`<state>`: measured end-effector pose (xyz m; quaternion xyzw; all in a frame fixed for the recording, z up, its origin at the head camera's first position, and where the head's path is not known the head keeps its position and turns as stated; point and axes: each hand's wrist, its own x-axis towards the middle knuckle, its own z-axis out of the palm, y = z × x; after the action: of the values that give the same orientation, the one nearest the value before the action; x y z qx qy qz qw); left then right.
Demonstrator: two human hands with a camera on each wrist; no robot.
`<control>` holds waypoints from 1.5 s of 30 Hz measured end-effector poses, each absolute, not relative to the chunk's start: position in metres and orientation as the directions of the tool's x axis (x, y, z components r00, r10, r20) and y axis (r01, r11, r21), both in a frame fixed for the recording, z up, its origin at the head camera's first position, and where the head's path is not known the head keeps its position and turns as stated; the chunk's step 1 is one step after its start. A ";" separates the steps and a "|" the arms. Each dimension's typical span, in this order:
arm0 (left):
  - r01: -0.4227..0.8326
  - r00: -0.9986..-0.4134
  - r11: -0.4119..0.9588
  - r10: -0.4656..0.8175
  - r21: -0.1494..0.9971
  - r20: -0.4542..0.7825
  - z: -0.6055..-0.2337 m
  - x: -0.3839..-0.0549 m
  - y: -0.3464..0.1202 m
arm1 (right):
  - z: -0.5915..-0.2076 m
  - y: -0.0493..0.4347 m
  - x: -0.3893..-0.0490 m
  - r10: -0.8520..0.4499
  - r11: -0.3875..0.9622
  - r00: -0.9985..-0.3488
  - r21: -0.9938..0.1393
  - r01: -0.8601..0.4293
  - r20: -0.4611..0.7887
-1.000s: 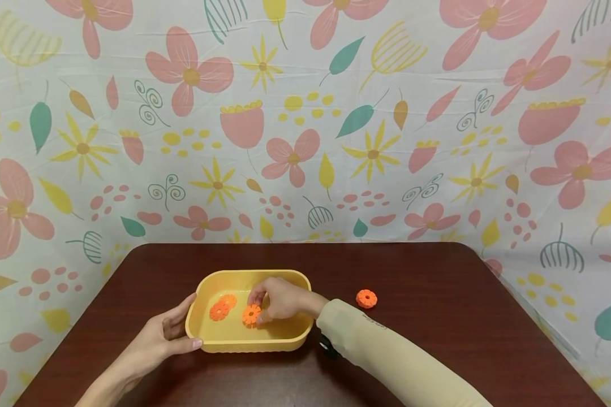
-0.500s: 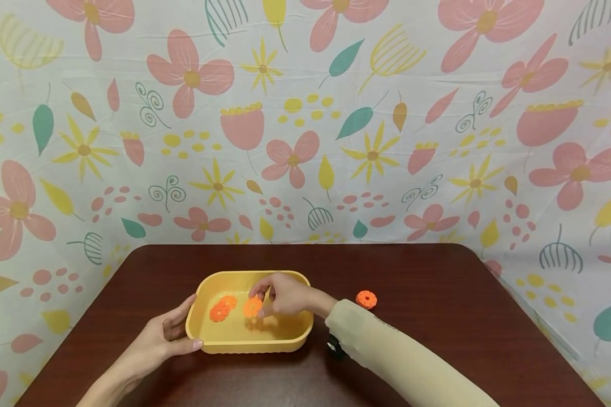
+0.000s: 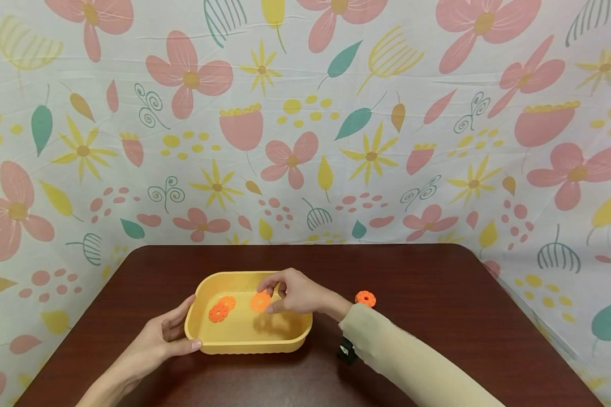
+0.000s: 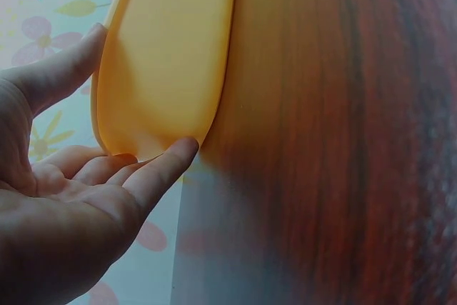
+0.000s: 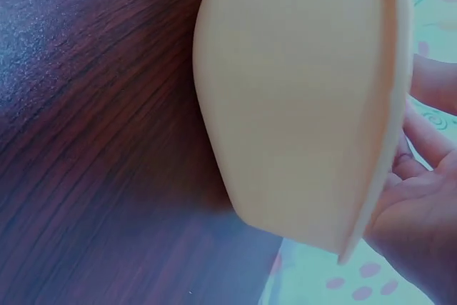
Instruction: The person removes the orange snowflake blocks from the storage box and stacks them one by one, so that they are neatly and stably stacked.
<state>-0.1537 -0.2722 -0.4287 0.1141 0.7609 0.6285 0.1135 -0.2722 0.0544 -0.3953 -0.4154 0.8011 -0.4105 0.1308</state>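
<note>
My left hand (image 3: 155,342) holds the left end of a yellow plastic bin (image 3: 254,344); in the left wrist view its thumb and fingers span the bin's outer wall (image 4: 168,55). Over the right half of the bin, my right hand (image 3: 300,291) pinches an orange flower-shaped disc (image 3: 260,301) with a notched rim, raised above the bin floor. Two similar orange discs (image 3: 218,312) lie overlapping at the left of the bin. From the right wrist, the bin's side (image 5: 300,98) hides the disc and part of the hand (image 5: 421,191).
Right of the bin, more orange notched discs (image 3: 365,298) sit in a small stack on the dark brown table (image 3: 427,333), close behind the right wrist. A floral cloth (image 3: 295,215) hangs behind the table.
My right hand has lifted the orange disc off the bin floor and moved up and to the right with it. My left hand stays on the bin.
</note>
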 end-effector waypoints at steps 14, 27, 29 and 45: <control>0.030 -0.946 0.174 0.323 0.984 -0.029 -0.429 -0.153 -0.273 | -0.389 0.085 -0.265 -0.708 0.323 -0.689 -0.796 -0.512 0.156; 0.029 -0.946 0.170 0.323 0.985 -0.027 -0.429 -0.152 -0.273 | -0.389 0.117 -0.261 -0.663 0.282 -0.724 -0.834 -0.474 0.188; 0.030 -0.946 0.169 0.324 0.985 -0.027 -0.429 -0.152 -0.273 | -0.390 0.122 -0.261 -0.657 0.278 -0.729 -0.838 -0.470 0.191; 0.049 -0.943 0.172 0.332 0.984 -0.012 -0.428 -0.153 -0.272 | -0.393 0.167 -0.261 -0.583 0.340 -0.786 -0.818 -0.464 0.203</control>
<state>-0.1530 -0.2716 -0.4283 0.1257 0.7574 0.6309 0.1123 -0.2610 0.1667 -0.3934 -0.3208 0.8160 -0.4767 0.0628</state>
